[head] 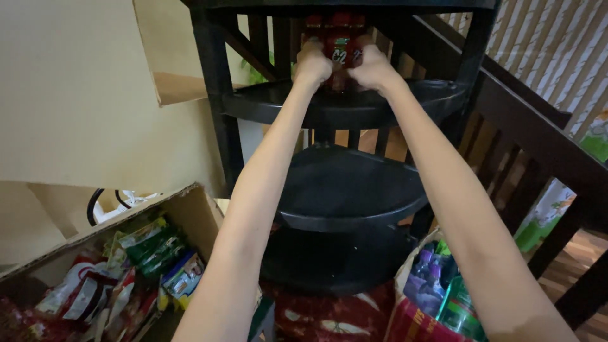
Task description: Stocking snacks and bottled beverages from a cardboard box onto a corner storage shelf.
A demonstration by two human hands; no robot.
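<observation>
Both my arms reach up to the upper tier of a black plastic corner shelf [266, 101]. My left hand [313, 63] and my right hand [373, 66] are closed around a pack of red bottles [341, 39] with a red label, standing on that tier. The left hand grips its left side, the right hand its right side. The tops of the bottles are hidden under the tier above.
A lower black tier [348, 183] sits below, bare. An open cardboard box [190, 209] at lower left holds several snack packets [152, 253]. A red bag [437, 291] with bottles stands at lower right. A dark wooden stair railing [538, 139] runs at right.
</observation>
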